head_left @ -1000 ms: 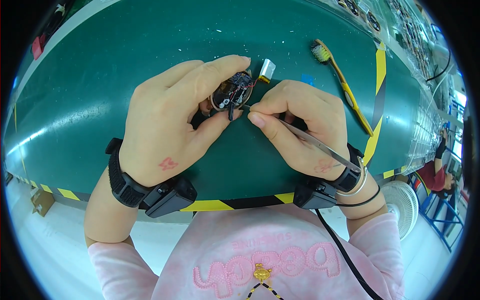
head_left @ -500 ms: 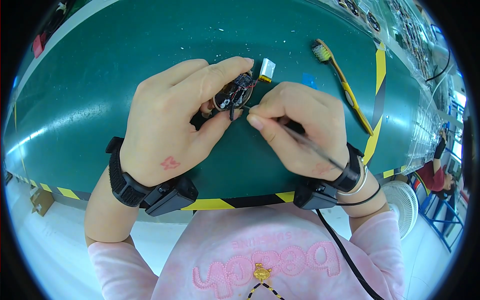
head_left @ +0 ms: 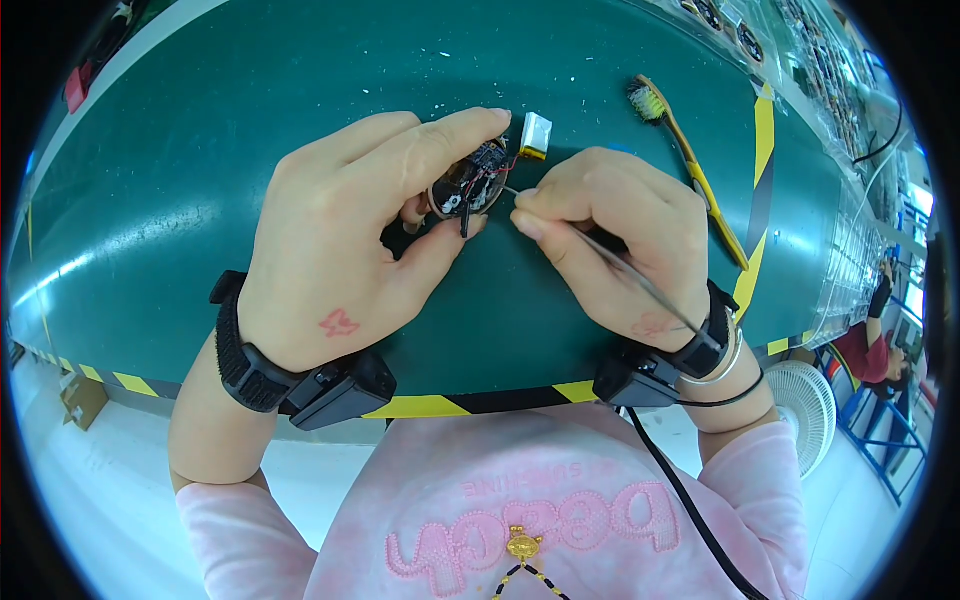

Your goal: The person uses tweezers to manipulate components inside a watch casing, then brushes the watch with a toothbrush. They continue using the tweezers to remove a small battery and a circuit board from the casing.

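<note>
Over the green counter [head_left: 200,150], the right hand [head_left: 632,215] has drawn slightly away from the round device [head_left: 466,192], baring more of the thin tool [head_left: 640,279] pinched in its fingers and seemingly giving it freer play there. Pinched by the left hand's [head_left: 335,235] fingers, the device is just beside a wired silver battery [head_left: 536,135]. Striped edging [head_left: 520,402] runs below the hands, a toothbrush [head_left: 694,172] limits the right, and open room spreads leftward.

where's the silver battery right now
In the head view, the battery is just up and right of the round device, left of the toothbrush.
</note>
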A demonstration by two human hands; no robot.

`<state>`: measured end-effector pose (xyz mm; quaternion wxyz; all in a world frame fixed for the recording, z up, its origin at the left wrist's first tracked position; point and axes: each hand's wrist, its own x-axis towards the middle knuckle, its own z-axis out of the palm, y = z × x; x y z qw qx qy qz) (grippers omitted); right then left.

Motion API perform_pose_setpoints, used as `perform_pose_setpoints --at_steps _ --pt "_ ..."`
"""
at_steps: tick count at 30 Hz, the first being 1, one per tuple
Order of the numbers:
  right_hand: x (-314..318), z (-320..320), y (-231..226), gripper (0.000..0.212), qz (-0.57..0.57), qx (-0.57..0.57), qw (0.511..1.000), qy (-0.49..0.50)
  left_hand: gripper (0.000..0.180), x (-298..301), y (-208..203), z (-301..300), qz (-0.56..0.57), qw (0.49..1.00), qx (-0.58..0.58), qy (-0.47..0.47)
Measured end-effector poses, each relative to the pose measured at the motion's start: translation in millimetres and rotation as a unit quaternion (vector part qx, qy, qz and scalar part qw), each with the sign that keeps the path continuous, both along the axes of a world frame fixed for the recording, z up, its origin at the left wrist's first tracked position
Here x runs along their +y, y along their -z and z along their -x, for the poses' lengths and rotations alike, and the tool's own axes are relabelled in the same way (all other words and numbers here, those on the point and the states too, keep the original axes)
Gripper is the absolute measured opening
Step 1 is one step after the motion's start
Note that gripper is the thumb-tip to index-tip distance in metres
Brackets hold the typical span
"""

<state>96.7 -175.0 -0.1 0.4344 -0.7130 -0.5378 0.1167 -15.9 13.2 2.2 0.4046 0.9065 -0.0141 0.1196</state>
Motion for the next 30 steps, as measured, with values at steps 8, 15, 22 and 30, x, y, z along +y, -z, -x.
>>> perform_pose_setpoints --at_steps 8,15,22,30 --pt "0 0 0 0.018 -0.016 -0.028 0.999 -0.032 0.063 1 -1 2 0.001 1.0 0.008 0.003" --pt "-1 2 1 0.018 -0.026 -0.028 0.999 -0.037 0.063 1 -1 2 0.002 1.0 0.012 0.006" --pt "0 -5 -1 0.017 -0.015 -0.032 0.999 -0.017 0.063 2 0 1 0.011 1.0 0.008 0.003" --pt "3 2 0 0.015 -0.023 -0.006 1.0 -0.012 0.06 0 0 1 0.034 0.999 0.006 -0.003"
